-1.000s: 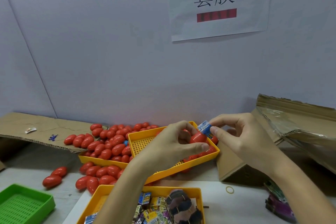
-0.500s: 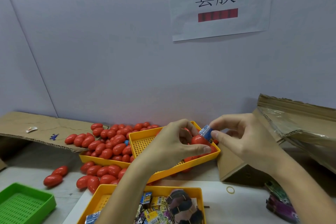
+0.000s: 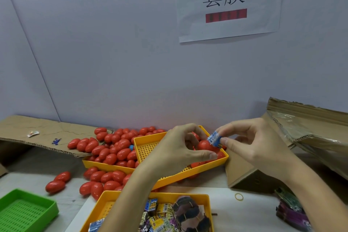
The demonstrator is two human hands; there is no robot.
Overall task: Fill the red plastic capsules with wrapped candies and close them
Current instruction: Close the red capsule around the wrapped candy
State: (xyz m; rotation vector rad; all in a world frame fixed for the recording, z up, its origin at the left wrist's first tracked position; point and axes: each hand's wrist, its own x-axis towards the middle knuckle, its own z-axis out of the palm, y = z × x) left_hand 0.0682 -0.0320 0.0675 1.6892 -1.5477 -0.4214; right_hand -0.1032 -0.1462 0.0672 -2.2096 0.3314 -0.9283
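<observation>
Right hand, candy lower, at capsule

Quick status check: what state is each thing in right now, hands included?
left hand: holds the red capsule
right hand: pinches the blue wrapped candy
red capsule: held above the upper yellow tray, candy at its top
blue wrapped candy: not yet fully inside
upper yellow tray: tilted, resting on other things
front yellow tray: holds wrapped candies
green tray: flat on the table
cardboard box: open
</observation>
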